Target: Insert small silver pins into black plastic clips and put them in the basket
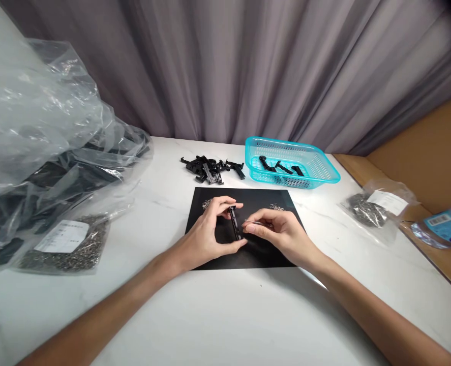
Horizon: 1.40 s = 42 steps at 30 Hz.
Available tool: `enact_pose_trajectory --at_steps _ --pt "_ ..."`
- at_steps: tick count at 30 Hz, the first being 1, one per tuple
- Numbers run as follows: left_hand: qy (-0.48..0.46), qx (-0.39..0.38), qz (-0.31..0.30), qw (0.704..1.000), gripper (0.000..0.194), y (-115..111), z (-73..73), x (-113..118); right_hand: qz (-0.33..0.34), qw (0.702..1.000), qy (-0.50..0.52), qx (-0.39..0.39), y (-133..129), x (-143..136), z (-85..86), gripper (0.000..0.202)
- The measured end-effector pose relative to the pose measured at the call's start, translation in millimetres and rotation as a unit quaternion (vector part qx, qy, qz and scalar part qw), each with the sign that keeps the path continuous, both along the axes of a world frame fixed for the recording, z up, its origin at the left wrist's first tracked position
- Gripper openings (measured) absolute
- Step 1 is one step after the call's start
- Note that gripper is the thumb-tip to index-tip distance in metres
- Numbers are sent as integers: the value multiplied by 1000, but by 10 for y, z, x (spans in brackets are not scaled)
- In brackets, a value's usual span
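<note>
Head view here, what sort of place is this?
Probably a small-parts workspace: a pile of black parts, a turquoise basket and a labelled bag of small metallic pieces show it.

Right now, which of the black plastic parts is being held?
The black part in the left hand, raised over the black mat; the other loose ones lie on the table or in the turquoise basket.

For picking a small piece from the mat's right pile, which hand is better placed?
Probably the right hand: nearer that pile, holding what looks like a thin tool, while the left hand grips a black part.
</note>
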<state>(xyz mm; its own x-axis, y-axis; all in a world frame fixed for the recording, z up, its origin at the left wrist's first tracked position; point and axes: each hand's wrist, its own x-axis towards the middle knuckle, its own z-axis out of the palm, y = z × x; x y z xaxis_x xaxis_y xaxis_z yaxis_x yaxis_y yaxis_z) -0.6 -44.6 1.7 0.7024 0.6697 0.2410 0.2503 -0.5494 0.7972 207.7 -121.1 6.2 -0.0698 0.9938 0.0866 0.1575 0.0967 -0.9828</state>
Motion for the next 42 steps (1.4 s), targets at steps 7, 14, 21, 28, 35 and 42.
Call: enact_pose_trajectory --at_steps 7,14,21,28,35,42 --pt "-36 64 -9 997 66 22 8 -15 -3 999 -45 18 -48 -48 67 30" --pt "-67 122 -8 990 63 30 27 -20 -2 997 -52 58 -57 -72 88 22" --pt "-78 130 -11 988 64 36 43 -15 -2 1000 -6 6 -75 -77 86 25" --pt "-103 69 -19 992 68 50 -17 -16 -16 999 -37 8 -47 -36 61 35" --pt "-107 -10 -35 994 69 20 -4 -12 -46 984 -168 37 -68 -8 78 27" --pt "-83 -9 -27 996 70 12 54 -18 -55 966 -213 137 -115 -37 118 13"
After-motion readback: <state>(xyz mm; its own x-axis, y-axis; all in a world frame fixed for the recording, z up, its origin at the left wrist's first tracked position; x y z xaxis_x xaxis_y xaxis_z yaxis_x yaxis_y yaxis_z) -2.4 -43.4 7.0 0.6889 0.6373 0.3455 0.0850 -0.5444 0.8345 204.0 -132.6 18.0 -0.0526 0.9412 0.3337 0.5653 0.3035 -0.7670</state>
